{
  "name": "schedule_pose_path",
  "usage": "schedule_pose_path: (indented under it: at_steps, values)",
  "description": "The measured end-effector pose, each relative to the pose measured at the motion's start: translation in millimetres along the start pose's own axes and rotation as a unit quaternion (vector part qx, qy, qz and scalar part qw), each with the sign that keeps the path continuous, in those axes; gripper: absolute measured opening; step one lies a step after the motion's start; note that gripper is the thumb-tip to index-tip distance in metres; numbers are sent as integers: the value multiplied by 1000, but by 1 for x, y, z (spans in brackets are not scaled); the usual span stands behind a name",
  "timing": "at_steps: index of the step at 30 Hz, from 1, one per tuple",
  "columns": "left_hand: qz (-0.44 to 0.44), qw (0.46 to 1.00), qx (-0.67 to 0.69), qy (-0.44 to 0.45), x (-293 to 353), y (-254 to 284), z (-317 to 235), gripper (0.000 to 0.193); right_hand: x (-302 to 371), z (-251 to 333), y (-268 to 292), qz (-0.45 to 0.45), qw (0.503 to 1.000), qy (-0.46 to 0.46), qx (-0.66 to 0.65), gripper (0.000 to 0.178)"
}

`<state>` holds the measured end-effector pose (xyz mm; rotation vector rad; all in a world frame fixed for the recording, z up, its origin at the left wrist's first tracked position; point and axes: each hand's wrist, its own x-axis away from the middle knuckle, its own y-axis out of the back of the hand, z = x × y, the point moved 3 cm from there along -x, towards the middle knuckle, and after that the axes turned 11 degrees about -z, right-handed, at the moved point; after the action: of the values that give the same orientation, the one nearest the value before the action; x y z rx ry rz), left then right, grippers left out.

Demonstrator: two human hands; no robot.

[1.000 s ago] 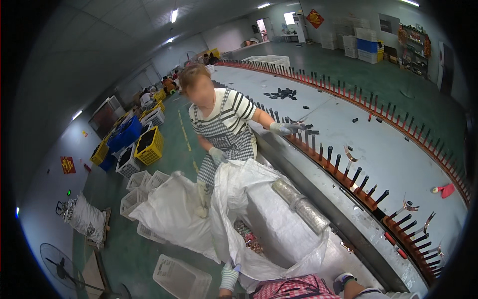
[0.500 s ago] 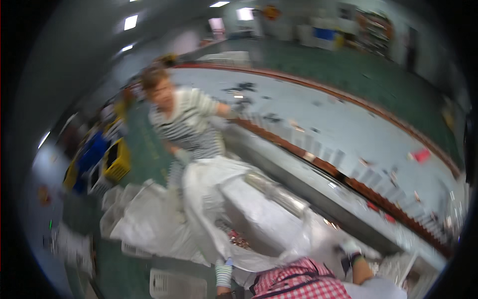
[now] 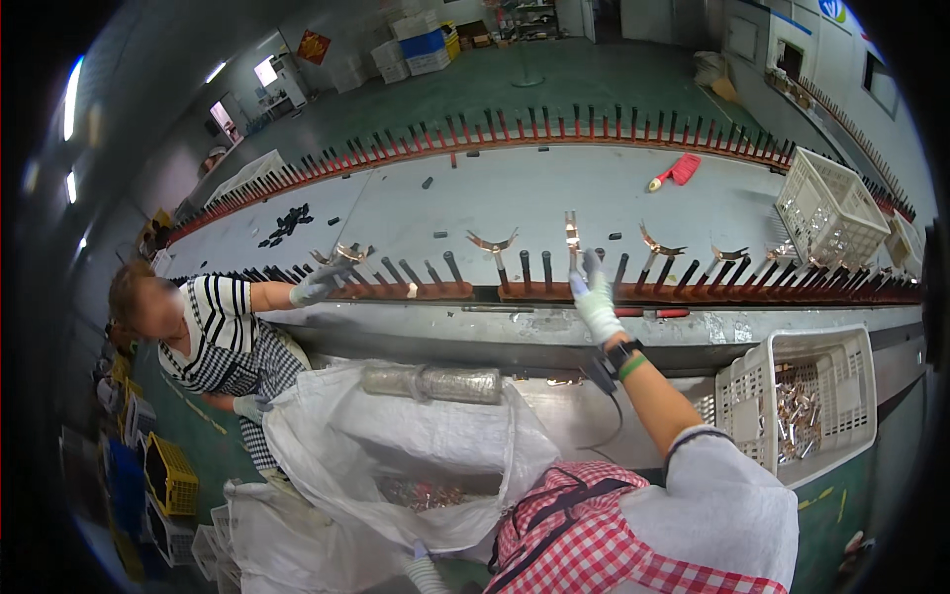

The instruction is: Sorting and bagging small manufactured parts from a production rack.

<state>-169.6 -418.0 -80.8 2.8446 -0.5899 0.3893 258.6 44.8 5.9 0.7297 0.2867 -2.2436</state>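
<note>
My right hand (image 3: pixel 596 305), in a pale glove, reaches over the near row of upright pegs. Its fingers close on the lower end of a shiny copper-coloured forked metal piece (image 3: pixel 572 233), which stands upright. Similar forked pieces sit on pegs to either side, one at the left (image 3: pixel 492 244) and one at the right (image 3: pixel 657 242). At the lower edge my left hand (image 3: pixel 424 568), in a striped glove, is at the rim of a large white sack (image 3: pixel 327 421); its fingers appear closed on the rim, though partly hidden. Small metal pieces (image 3: pixel 426 493) lie inside the sack.
A long grey table (image 3: pixel 396 213) has rows of pegs along both edges. On it lie a red glove (image 3: pixel 680 169), black caps (image 3: pixel 285 226) and a white crate (image 3: pixel 834 210). Another white crate (image 3: pixel 871 381) holds metal pieces. A co-worker (image 3: pixel 223 317) reaches to the pegs at left.
My view has swung right and steadied. My right hand has gone from low beside my apron up to the peg row and now holds a forked piece. My left hand stays by the sack.
</note>
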Motion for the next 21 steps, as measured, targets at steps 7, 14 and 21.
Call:
schedule_pose_path:
  at_steps: [7,14,21]
  values:
    - [23,996,-86,-11,60,-28,-71,41,-34,35,-85,98,950,-126,-267,26]
    - [18,993,-105,-40,64,-24,-85,44,-23,93,55,-279,959,-46,15,33]
    - [64,981,-182,-18,59,-46,-83,49,-83,-43,102,-198,970,-130,-46,28]
